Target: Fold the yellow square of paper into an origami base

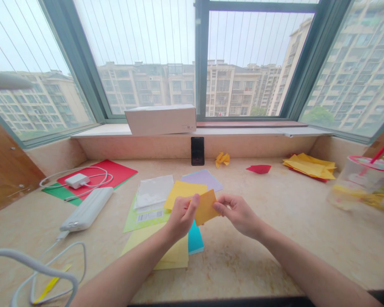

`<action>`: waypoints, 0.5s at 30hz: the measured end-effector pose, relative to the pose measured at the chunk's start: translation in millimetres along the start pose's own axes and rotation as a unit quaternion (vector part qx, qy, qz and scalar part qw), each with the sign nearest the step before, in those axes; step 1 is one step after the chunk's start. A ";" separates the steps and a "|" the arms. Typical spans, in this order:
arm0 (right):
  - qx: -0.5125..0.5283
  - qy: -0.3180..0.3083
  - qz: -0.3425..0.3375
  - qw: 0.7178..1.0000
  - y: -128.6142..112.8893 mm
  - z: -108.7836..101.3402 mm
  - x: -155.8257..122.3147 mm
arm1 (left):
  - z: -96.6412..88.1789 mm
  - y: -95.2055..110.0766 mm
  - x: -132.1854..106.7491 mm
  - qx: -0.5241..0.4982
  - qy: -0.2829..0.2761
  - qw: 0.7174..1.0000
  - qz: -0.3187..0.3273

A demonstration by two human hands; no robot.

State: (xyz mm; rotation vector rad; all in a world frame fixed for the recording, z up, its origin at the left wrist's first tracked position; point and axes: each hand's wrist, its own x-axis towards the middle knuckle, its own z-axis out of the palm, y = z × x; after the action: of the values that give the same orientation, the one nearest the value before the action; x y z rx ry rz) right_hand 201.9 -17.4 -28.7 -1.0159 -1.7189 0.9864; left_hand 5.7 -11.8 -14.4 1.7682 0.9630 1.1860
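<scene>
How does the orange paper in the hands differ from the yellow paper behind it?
The orange paper is darker than the yellow paper. The orange paper is held up, tilted, between the left hand and right hand; the yellow paper lies flat. Both are plain sheets.

Matt orange paper (205, 207), smooth marble windowsill (275, 260)

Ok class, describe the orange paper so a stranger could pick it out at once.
Below the window, a stone counter holds scattered coloured paper. Near its middle, the orange paper square is the one sheet held up off the counter, between the left hand and right hand.
</scene>
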 end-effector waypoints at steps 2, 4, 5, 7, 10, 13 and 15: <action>-0.007 -0.002 0.006 1.000 -3.3 -1.1 -1.5 | -2.5 -1.9 1.2 0.051 0.029 0.997 0.042; 0.018 -0.030 0.017 0.999 -6.7 -2.6 -2.9 | -3.0 -3.7 1.4 0.065 0.019 0.997 0.041; 0.043 -0.057 0.022 0.997 -8.0 -3.3 -3.5 | -2.4 -4.4 1.1 0.061 -0.003 0.998 0.031; 0.091 -0.104 0.023 0.990 -9.1 -4.1 -3.9 | -0.3 -5.7 -0.1 0.056 -0.066 0.996 0.013; 0.089 -0.076 0.012 0.993 -7.2 -2.9 -3.8 | 2.8 -7.3 -1.1 0.086 -0.107 0.990 0.046; 0.066 -0.022 0.005 0.998 -4.3 0.0 -4.3 | 3.8 -8.9 -1.1 0.099 -0.085 0.988 0.077; 0.069 -0.006 0.005 0.998 -3.2 1.3 -4.7 | 3.8 -10.1 -1.8 0.048 -0.114 0.992 0.039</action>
State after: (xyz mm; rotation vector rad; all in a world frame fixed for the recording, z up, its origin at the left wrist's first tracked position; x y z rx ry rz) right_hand 201.3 -23.0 -27.5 -0.9308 -1.6330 1.1043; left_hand 7.2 -10.1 -25.0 1.9850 0.8339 0.9718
